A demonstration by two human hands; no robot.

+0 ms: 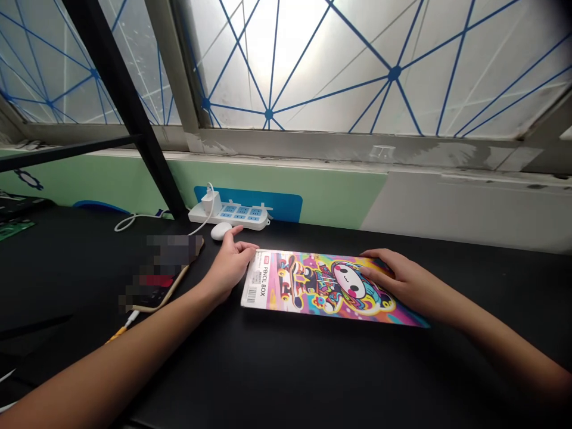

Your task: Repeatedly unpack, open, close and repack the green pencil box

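A colourful pencil box (313, 285) with a cartoon figure and a white label end lies flat on the black table (313, 369). My left hand (232, 265) grips its left end, fingers curled at the edge and the index finger stretched out. On the right part of the lid rests my right hand (402, 280), fingers spread and laid flat on the box.
A phone (165, 277) with a cable lies left of the box. Behind it sit a small white oval object (220, 231) and a white power strip (230, 214) with a plugged charger. A black post (129, 113) rises at the back left, below the window.
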